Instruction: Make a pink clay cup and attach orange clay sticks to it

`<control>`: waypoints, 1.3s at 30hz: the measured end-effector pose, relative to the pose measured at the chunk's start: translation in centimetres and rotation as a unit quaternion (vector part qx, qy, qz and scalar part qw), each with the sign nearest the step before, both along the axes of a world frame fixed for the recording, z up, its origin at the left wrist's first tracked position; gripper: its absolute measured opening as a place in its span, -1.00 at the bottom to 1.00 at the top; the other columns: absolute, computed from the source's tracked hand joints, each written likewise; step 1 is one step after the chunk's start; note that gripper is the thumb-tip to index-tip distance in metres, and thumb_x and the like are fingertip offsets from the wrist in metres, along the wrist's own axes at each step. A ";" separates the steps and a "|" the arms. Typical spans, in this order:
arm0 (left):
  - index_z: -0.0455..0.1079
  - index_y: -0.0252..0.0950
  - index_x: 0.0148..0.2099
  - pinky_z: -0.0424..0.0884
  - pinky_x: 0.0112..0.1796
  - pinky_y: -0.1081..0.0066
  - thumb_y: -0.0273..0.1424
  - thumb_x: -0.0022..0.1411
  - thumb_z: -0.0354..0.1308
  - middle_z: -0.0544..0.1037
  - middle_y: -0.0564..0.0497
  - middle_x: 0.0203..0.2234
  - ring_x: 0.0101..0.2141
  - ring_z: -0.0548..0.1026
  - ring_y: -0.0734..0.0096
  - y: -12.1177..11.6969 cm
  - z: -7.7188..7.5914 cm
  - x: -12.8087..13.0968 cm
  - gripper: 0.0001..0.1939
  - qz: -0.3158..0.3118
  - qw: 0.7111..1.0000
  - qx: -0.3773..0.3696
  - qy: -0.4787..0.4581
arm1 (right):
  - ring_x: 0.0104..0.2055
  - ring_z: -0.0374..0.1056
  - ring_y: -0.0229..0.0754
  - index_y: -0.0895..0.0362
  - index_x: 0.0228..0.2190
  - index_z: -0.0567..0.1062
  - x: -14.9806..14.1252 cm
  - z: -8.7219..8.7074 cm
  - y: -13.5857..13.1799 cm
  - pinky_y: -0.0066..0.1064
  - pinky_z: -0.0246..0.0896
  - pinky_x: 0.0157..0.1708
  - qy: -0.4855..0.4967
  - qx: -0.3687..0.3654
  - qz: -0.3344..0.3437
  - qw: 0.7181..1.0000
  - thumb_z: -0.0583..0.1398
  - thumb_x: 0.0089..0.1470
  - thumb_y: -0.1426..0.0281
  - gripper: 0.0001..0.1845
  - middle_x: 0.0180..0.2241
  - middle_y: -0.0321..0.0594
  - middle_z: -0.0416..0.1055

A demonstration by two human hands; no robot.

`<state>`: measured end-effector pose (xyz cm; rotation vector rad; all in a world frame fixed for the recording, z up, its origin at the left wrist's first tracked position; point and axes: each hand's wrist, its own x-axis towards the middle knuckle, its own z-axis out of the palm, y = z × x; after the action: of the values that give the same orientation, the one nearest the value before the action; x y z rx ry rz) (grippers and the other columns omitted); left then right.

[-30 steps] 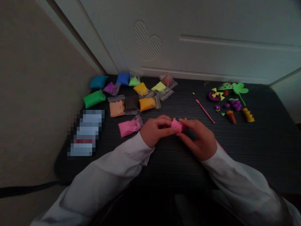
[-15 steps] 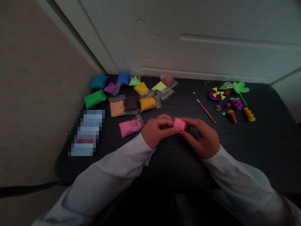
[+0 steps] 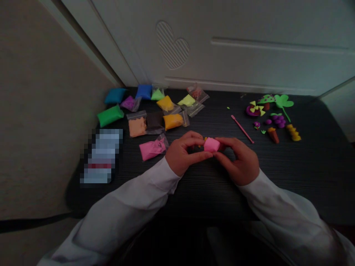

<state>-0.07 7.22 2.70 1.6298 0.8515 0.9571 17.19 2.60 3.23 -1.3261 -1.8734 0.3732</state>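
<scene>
A small blocky lump of pink modelling clay (image 3: 211,145) is held between both hands above the dark table. My left hand (image 3: 185,150) pinches its left side, thumb in front and fingers behind. From the right, my right hand (image 3: 238,159) grips it between thumb and fingertips. Tiny orange bits (image 3: 205,139) show just behind the lump, partly hidden by it and the fingers. An opened bag of pink clay (image 3: 152,148) lies to the left of my left hand. Beyond my right hand rests a thin pink modelling tool (image 3: 242,129).
Bags of coloured clay, such as a green bag (image 3: 111,115) and an orange bag (image 3: 173,121), lie at the back left. A blurred-out phone (image 3: 102,155) is at the left edge. Finished clay pieces, including purple grapes (image 3: 279,120) and a brown cone (image 3: 273,135), sit at the right.
The pink clay has shifted slightly right and been turned between the fingers, now showing a more squared face. Both hands keep their hold on it.
</scene>
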 end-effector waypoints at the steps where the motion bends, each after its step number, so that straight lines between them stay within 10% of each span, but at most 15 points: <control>1: 0.50 -0.19 -0.34 0.28 -0.32 0.42 -0.36 -0.12 0.29 0.40 0.06 -0.42 -0.37 0.37 0.47 -0.1 0.0 0.0 -0.81 -0.002 1.000 0.004 0.002 | -0.37 0.35 -0.22 0.08 -0.17 0.37 0.0 0.0 0.0 -0.35 0.27 -0.35 -0.001 0.001 -0.001 1.000 0.17 -0.02 0.34 -0.69 -0.37 -0.23 0.43; 23: 0.50 -0.17 -0.32 0.30 -0.25 0.43 -0.37 -0.04 0.24 0.44 0.05 -0.43 -0.34 0.39 0.47 -0.4 0.1 -0.1 -0.85 -0.012 0.999 0.036 0.017 | -0.24 0.31 -0.22 0.15 -0.14 0.34 0.0 0.7 -0.2 -0.34 0.26 -0.25 0.009 0.014 0.047 0.999 0.18 -0.05 0.44 -0.64 -0.25 -0.16 0.40; 39: 0.52 -0.16 -0.33 0.25 -0.30 0.46 -0.37 -0.03 0.24 0.43 0.07 -0.44 -0.35 0.36 0.49 -0.1 -0.3 -0.1 -0.86 -0.037 0.995 -0.085 -0.037 | -0.24 0.33 -0.23 0.13 -0.16 0.37 -0.2 0.7 -0.3 -0.34 0.29 -0.23 -0.011 0.040 0.062 0.997 0.16 -0.02 0.47 -0.70 -0.28 -0.18 0.40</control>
<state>-0.13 7.11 2.39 1.4612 0.7955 0.8647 17.02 2.33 3.90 -1.1687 -1.9746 0.3435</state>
